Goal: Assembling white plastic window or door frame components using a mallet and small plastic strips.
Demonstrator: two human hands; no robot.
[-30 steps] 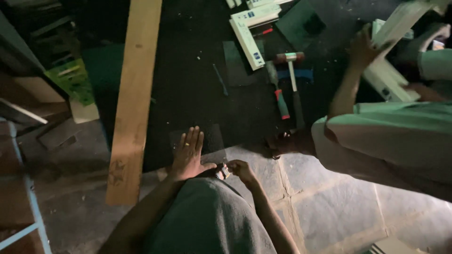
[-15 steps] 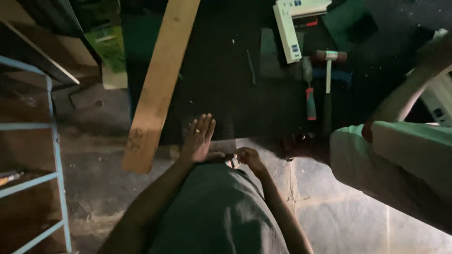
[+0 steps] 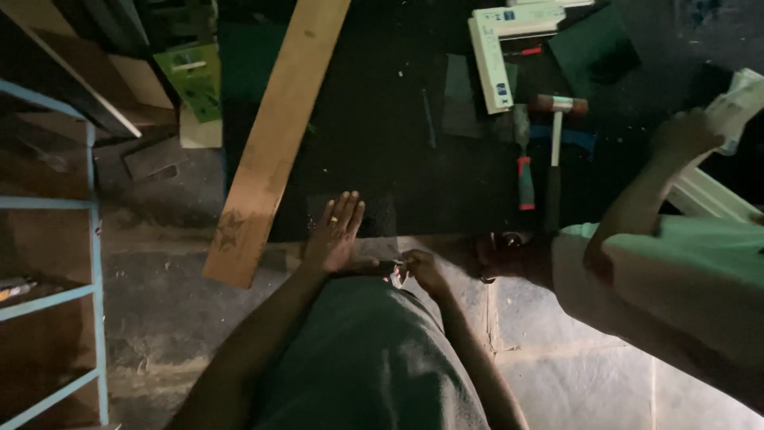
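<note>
Left of my left hand point(image 3: 334, 235): wooden plank point(image 3: 274, 135) blocks.
Ahead: dark mat point(image 3: 382, 135) lies open.
Right: co-worker's arm point(image 3: 637, 207), hammer point(image 3: 555, 139) crowd.

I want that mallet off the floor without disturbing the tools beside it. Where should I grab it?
Grip the mallet on its pale handle, coming from above. The handle lies flat, pointing toward the person, with its reddish head at the far end; the red-handled tool lies close on its left.

- Floor point(image 3: 573, 374): grey concrete slabs with seams, lit at lower right, dusty.
- Dark mat point(image 3: 382, 151) covers the floor beyond the fingers; light there is dim.
- Pale wooden plank point(image 3: 278, 135) lies slanted, left of the fingers.
- Blue metal shelf frame point(image 3: 91, 263) stands at far left.
- Cardboard and a green box point(image 3: 191, 80) sit at upper left.
</note>
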